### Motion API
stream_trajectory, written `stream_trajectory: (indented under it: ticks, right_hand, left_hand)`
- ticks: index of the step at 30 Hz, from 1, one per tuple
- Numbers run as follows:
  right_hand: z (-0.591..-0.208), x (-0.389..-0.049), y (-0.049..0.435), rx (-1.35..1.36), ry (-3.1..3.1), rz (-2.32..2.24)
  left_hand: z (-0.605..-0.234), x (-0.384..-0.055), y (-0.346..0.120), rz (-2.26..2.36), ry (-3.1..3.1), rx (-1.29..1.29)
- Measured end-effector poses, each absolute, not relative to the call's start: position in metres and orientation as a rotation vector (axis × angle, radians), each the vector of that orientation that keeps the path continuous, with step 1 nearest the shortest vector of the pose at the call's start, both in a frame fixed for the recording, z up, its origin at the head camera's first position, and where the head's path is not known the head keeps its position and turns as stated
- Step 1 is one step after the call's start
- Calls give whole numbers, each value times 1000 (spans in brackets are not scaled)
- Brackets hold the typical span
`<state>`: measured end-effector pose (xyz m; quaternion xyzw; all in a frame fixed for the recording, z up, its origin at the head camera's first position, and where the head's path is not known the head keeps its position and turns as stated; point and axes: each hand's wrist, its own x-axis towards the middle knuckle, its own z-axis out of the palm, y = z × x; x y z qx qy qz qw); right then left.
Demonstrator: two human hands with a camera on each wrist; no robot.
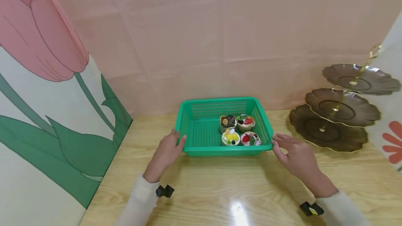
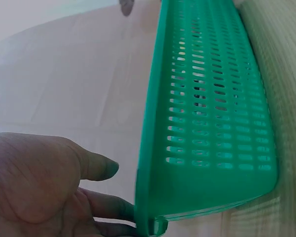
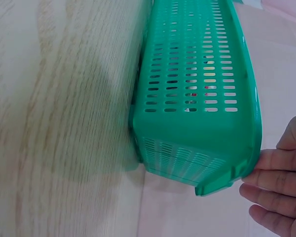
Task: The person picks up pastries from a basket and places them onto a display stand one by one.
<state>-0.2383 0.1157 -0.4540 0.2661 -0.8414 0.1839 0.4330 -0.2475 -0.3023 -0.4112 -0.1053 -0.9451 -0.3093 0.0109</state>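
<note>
A green plastic basket (image 1: 201, 151) with slotted walls sits on the wooden table, near the back. Several small dessert cups stand together in its right half: one with chocolate and a cookie (image 1: 228, 122), one with strawberry (image 1: 246, 123), one with yellow fruit (image 1: 230, 137) and one with pink cream (image 1: 251, 138). My left hand (image 1: 166, 150) touches the basket's left side at the rim, its thumb (image 2: 99, 167) held apart from the wall. At the front right corner, the extended fingers (image 3: 278, 182) of my right hand (image 1: 296, 154) rest against the rim.
A three-tier brown stand (image 1: 342, 111) with a gold handle stands on the right, beyond my right hand. Pink cloth (image 1: 188, 44) hangs behind the basket. On the left is a panel with a painted tulip (image 1: 47, 34). Bare wood tabletop (image 1: 213, 187) lies in front of the basket.
</note>
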Motion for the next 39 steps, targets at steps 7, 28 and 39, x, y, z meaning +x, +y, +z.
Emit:
stream_trajectory:
  ticks: [7,28,39]
  right_hand:
    - [-452,-238,117,658,-2109,461]
    - [-453,-235,117,637,-2105,500]
    - [-455,-233,116,632,-2095,522]
  left_hand:
    - [-398,-253,-303,-962,-3006,-341]
    - [-432,-290,-306,-1041,-2896,-527]
    - [-447,-292,-301,-875,-2897,-477]
